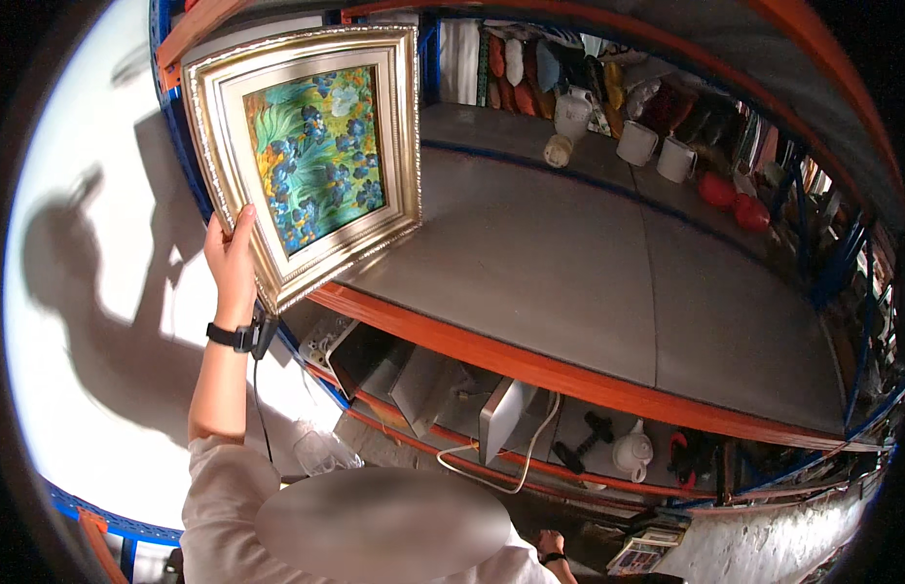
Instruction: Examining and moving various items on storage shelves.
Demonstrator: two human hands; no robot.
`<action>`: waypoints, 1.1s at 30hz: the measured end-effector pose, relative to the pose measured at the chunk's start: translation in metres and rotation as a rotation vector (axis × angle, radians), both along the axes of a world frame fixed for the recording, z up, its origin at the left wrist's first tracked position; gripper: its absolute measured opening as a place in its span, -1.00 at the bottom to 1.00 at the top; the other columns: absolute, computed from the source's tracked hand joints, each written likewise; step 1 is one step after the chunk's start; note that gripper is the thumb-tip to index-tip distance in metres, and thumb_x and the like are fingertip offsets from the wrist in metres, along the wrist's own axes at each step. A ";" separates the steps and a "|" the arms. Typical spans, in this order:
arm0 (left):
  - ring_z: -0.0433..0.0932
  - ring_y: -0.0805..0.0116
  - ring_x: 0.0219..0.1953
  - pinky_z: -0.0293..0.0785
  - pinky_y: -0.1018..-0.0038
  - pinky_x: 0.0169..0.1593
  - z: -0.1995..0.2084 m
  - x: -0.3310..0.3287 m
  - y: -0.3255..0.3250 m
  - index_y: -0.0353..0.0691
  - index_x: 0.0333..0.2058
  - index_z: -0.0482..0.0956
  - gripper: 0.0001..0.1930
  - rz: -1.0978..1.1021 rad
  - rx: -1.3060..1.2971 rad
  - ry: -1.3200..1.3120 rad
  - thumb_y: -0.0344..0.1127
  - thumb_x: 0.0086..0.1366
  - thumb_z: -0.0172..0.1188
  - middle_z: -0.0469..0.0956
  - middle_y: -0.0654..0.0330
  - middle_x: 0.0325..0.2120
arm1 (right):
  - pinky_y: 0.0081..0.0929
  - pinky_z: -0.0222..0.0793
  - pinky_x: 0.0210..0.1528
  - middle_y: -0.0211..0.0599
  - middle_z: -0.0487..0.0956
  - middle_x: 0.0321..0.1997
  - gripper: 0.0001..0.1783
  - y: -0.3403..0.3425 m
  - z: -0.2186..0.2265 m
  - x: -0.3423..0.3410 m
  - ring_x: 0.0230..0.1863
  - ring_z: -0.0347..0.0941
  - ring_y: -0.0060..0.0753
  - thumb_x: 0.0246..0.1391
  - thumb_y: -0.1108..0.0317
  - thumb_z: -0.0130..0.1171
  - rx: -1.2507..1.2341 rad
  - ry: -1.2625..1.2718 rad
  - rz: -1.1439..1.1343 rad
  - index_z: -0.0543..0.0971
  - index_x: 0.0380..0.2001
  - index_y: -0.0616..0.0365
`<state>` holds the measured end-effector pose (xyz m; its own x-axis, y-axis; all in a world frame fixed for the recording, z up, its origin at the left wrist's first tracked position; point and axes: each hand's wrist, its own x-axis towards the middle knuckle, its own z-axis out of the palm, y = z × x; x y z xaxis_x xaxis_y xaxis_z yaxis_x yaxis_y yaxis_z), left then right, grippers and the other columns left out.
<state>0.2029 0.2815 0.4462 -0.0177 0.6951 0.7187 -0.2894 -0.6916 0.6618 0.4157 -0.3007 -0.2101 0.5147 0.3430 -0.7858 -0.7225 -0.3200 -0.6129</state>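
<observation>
My left hand [234,255] is raised and grips the lower left edge of a framed painting [321,156], with the thumb lying on the front of the frame. The painting shows blue flowers and green leaves inside a wide gold and cream frame. It tilts slightly and stands in front of the left end of a shelf. A black band is around my left wrist. Low down by my body, my right hand [550,542] looks loosely closed, with nothing visible in it. That hand is small in view, near a stack of framed pictures [645,548].
A grey shelf board [530,243] has an orange front beam [530,355]. At its back are white mugs [636,143], a white pitcher [573,112] and red round objects [735,201]. Below sit a dumbbell [584,443], a white teapot [633,451] and a looping white cable [525,467].
</observation>
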 end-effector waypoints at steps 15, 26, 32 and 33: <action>0.45 0.46 -0.16 0.36 0.51 -0.07 -0.017 -0.015 -0.082 -0.25 -0.06 0.39 -0.64 -0.285 -0.118 -0.043 -0.25 0.21 0.18 0.47 0.27 -0.17 | -0.51 0.23 -0.40 -0.42 0.38 -0.42 -0.66 0.029 0.306 0.061 -0.46 0.26 -0.54 0.20 0.08 -0.03 0.225 -0.908 -0.805 0.40 -0.22 0.15; 0.48 0.43 -0.23 0.44 0.49 -0.17 -0.042 0.005 -0.144 -0.25 -0.05 0.34 -0.59 -0.493 -0.229 -0.056 -0.23 0.18 0.20 0.48 0.22 -0.23 | -0.42 0.22 0.06 -0.18 0.43 -0.02 -0.36 0.103 0.512 0.039 0.01 0.35 -0.36 0.15 0.08 0.01 0.644 -1.231 -0.062 0.17 0.17 0.25; 0.50 0.42 -0.29 0.45 0.50 -0.22 -0.070 0.020 -0.185 -0.24 -0.09 0.37 -0.67 -0.633 -0.400 -0.032 -0.26 0.21 0.16 0.49 0.20 -0.28 | -0.42 0.16 0.11 -0.19 0.42 0.00 -0.30 0.121 0.509 0.050 0.04 0.32 -0.39 0.13 -0.01 0.02 0.934 -1.005 -0.068 0.17 0.16 0.28; 0.51 0.43 -0.30 0.46 0.50 -0.25 -0.073 0.021 -0.186 -0.25 -0.08 0.36 -0.67 -0.647 -0.426 -0.010 -0.27 0.22 0.15 0.49 0.20 -0.28 | -0.44 0.16 0.11 -0.21 0.42 0.00 -0.30 0.123 0.506 0.051 0.04 0.31 -0.41 0.12 -0.01 0.02 0.966 -0.955 -0.054 0.18 0.16 0.28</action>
<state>0.2239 0.0953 0.3728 0.4810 0.7858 0.3888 -0.5564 -0.0691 0.8281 0.4663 -0.1780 0.2959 0.7486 0.5115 0.4218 0.1086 0.5330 -0.8391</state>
